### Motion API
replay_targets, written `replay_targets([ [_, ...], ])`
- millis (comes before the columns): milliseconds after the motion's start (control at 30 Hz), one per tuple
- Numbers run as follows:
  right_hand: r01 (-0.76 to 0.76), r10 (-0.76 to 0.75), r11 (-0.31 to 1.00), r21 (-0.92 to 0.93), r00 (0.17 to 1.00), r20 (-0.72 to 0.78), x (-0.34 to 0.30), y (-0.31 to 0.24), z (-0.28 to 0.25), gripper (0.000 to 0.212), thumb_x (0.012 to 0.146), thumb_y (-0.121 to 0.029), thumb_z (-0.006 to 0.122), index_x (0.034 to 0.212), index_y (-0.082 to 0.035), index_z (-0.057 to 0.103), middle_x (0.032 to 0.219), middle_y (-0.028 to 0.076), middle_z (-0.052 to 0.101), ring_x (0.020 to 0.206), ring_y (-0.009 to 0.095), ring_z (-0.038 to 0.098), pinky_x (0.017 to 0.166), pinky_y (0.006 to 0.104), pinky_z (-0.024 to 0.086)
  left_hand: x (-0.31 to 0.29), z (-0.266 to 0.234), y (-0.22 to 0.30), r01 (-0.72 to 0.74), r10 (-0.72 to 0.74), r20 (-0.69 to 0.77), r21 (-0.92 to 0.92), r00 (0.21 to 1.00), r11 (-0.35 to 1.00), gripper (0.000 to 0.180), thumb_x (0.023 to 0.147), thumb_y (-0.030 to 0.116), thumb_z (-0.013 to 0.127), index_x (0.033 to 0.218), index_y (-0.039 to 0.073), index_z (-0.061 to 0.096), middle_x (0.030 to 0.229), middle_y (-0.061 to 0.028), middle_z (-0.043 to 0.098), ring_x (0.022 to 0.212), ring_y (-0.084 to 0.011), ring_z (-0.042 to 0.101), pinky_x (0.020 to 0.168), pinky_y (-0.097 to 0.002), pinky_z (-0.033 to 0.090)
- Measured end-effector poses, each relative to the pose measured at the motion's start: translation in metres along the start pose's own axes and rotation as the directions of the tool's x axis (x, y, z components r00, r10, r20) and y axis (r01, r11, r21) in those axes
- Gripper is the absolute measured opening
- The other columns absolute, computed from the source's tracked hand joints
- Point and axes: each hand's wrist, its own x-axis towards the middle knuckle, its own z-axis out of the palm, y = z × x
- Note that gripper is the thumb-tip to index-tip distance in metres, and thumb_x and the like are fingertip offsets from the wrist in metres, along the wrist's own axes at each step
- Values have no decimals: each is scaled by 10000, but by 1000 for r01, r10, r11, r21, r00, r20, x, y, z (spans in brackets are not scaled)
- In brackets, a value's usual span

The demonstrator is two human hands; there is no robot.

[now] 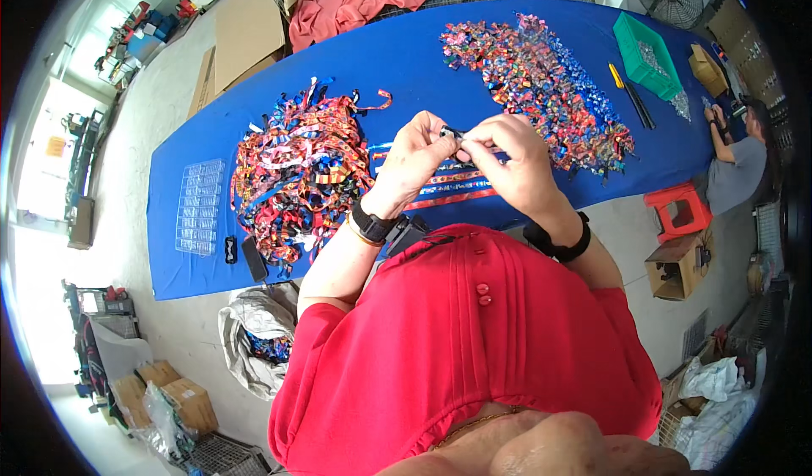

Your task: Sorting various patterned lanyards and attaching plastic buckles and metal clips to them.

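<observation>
My left hand and my right hand meet above the near edge of a table with a blue cloth. Thumb and fingers of both are pinched together on a small dark piece with a shiny part; its exact kind is too small to tell. Beneath them several patterned ribbon strips, red, blue and dark, lie side by side, partly covered by my hands. Left of my hands spreads a heap of colourful ribbon straps. Toward the far right lies a broad heap of small multicoloured pieces.
A clear compartment tray and a black phone-like slab lie at the left. Farther right are a yellow-handled tool and a green crate. A person sits beyond a red stool. An open sack stands below.
</observation>
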Motion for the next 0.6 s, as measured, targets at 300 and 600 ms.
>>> replay_targets([
  [300,101,-98,994,-47,994,57,-7,17,-19,106,742,-57,662,836,-81,619,804,45,620,734,225,578,710,349,405,11,5,-3,53,-48,40,-122,998,991,111,847,11,558,896,-12,460,815,-111,618,742,-164,624,681,-242,489],
  [600,316,-301,939,-134,946,122,2,42,-39,138,712,-49,609,847,-70,621,792,50,577,756,225,565,720,357,412,30,12,-7,109,-102,47,-169,994,980,123,859,33,598,913,18,488,803,-74,616,718,-145,610,677,-252,490],
])
